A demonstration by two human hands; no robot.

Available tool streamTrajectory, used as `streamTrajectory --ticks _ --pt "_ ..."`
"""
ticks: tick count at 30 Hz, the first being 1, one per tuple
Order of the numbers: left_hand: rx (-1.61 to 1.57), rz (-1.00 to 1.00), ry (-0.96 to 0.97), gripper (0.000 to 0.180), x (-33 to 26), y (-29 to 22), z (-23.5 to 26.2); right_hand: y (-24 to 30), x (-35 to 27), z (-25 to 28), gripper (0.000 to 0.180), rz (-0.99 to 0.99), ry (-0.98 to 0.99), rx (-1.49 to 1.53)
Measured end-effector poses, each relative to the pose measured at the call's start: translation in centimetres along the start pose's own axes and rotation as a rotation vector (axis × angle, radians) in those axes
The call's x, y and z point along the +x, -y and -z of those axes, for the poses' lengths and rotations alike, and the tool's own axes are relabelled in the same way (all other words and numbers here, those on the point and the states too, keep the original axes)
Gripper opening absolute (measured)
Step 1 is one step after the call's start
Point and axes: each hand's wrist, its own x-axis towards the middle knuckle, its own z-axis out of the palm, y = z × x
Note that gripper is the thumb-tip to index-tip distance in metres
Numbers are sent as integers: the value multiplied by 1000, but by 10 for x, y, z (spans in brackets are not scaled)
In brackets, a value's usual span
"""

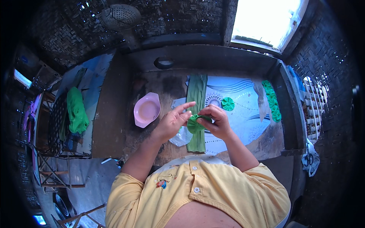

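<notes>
A round, pleated piece of green cloth point(194, 126) is held up in front of my chest. My right hand point(216, 122) pinches its edge between thumb and fingers. Close by on its left side is my left hand point(174, 122), index finger stretched out and thumb apart; whether its lower fingers touch the cloth is hidden. Beneath both hands runs a long, green, ribbed strip point(197, 87), lying from far to near across the table. A finished-looking green pleated rosette point(228, 103) rests on the patterned white-and-blue sheet point(237, 125) beyond my right hand.
To the left sits a pink bowl point(147, 110). Clear plastic point(180, 138) lies under my left wrist. Several green rosettes point(271, 100) line the right side, by the raised wooden edge point(291, 110). Bunched green cloth point(77, 110) lies far left; scissors point(308, 159) hang at right.
</notes>
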Motion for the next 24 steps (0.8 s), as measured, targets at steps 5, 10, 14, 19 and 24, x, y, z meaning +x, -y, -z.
streamTrajectory --ticks 5,10,14,19,24 --pt "26 -18 -62 46 -1 1 0 6 6 0 23 67 -25 -90" --pt "338 -150 -119 49 -1 -2 -1 11 9 0 34 141 59 -138" --pt "477 -148 -177 51 0 -4 -3 11 7 0 37 101 162 -219" --pt "489 -186 -228 64 1 1 -6 6 2 -6 36 -130 -43 93" --pt "472 -206 -273 71 4 9 -7 1 1 -7 37 -449 -134 708"
